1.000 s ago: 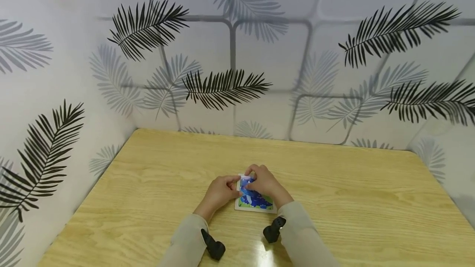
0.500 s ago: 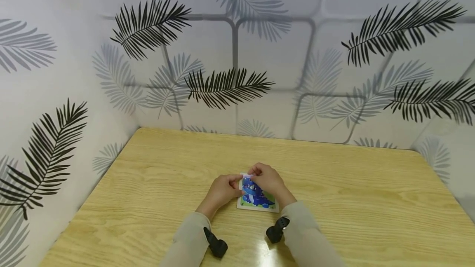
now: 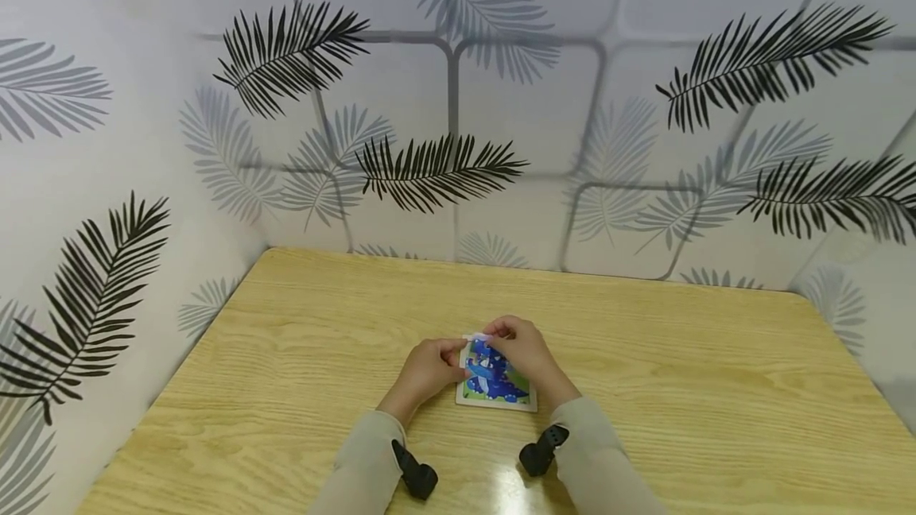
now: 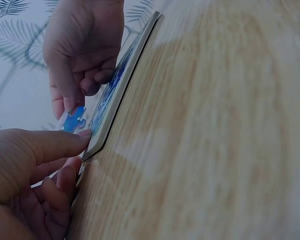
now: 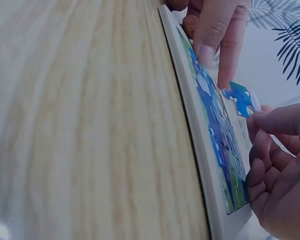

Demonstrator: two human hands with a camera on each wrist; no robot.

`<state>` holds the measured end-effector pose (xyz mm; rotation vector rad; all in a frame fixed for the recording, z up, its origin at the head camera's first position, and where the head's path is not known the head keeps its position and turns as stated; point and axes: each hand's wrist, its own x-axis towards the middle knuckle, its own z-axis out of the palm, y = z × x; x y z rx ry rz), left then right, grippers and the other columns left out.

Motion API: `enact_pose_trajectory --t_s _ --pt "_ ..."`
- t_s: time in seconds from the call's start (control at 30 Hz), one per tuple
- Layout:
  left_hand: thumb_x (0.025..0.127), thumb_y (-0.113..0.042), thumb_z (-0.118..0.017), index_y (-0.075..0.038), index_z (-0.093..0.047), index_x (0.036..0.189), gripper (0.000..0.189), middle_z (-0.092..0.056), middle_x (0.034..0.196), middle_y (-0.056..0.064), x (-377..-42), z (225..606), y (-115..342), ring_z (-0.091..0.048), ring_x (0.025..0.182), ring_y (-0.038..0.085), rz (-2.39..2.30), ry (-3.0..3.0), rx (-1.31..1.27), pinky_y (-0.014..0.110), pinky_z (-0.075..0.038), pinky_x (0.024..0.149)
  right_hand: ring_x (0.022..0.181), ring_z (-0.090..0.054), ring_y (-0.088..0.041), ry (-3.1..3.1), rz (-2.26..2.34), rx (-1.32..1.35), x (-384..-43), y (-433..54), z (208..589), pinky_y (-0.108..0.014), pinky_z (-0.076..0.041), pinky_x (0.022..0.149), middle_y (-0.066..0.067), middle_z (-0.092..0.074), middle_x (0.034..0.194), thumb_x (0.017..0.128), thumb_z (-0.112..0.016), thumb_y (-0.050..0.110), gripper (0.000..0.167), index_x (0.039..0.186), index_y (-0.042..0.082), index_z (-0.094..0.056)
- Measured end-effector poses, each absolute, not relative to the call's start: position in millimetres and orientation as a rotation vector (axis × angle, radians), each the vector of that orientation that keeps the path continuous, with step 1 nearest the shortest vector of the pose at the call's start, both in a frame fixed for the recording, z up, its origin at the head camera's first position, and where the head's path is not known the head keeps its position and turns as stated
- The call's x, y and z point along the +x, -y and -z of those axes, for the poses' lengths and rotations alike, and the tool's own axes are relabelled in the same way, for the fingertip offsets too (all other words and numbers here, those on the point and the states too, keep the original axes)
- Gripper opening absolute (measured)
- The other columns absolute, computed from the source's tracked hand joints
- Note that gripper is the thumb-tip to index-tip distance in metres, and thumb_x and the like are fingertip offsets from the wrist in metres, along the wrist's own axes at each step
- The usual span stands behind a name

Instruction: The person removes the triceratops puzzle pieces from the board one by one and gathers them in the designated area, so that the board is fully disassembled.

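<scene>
A small jigsaw puzzle board [image 3: 497, 405] lies flat on the table, its picture a blue dinosaur on green within a pale rim. My left hand [image 3: 428, 369] holds the board's left side, thumb on its face and other fingers along the edge. Over the far part of the board, my right hand [image 3: 527, 353] pinches a blue puzzle piece [image 5: 241, 100] between thumb and fingertips. In the right wrist view that piece is tilted up above a bare gap in the picture. The left wrist view shows the piece close to my left thumb.
The wooden table [image 3: 286, 356] stretches out around the board. Behind it rises a wall [image 3: 501, 125] with a dark leaf pattern. Black wrist cameras are strapped over both light sleeves [image 3: 365, 451].
My right thumb has drawn back from the middle of the picture toward the board's far edge, uncovering more of the dinosaur. My left hand keeps its place on the left side.
</scene>
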<state>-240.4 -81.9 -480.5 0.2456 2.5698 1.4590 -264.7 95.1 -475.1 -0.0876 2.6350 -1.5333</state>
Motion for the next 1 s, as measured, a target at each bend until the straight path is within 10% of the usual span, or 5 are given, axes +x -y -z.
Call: enact_pose_trajectory --t_s 1.0 --pt "0.078 -0.008 -0.076 -0.002 -0.061 0.125 0.049 -0.053 0.067 -0.001 -237.2 479.4 80.5 -0.042 0.061 0.013 -1.444 -2.568 0.217 0.028 -0.038 0.065 0.068 -0.046 -0.014 -2.554 1.619 0.145 -258.5 -207.3 471.3 -0.024 -0.039 0.055 0.001 -0.055 0.079 0.092 -0.059 0.008 0.019 0.105 -0.004 -0.063"
